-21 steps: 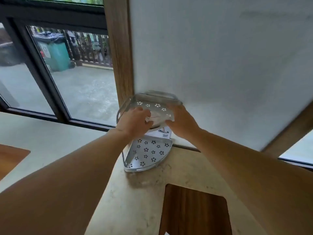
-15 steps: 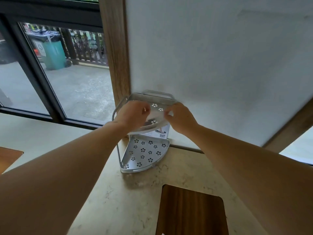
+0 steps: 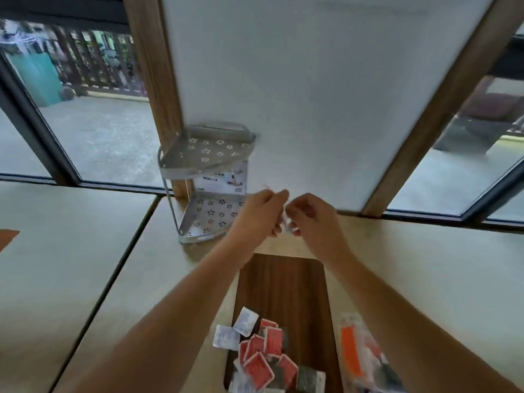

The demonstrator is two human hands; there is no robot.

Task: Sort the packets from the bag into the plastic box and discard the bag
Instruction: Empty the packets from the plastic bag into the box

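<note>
A heap of small red, white and dark packets [image 3: 263,355] lies on the wooden inlay near the table's front edge. A clear bag with an orange strip [image 3: 360,355] lies to their right. Farther out, above the table, my left hand [image 3: 261,212] and my right hand [image 3: 309,215] meet, both pinching one small clear plastic piece [image 3: 287,222] between the fingertips. What that piece is I cannot make out. No plastic box is in view.
A two-tier metal corner rack [image 3: 204,182] with flower-shaped holes stands against the wooden post and white wall panel; a printed card leans behind it. The beige table [image 3: 85,265] has a dark seam on the left. Windows flank the panel.
Both hands left the rack's upper shelf and came back toward me and down, holding a small clear piece. The view tilted down, revealing the packets and the bag.
</note>
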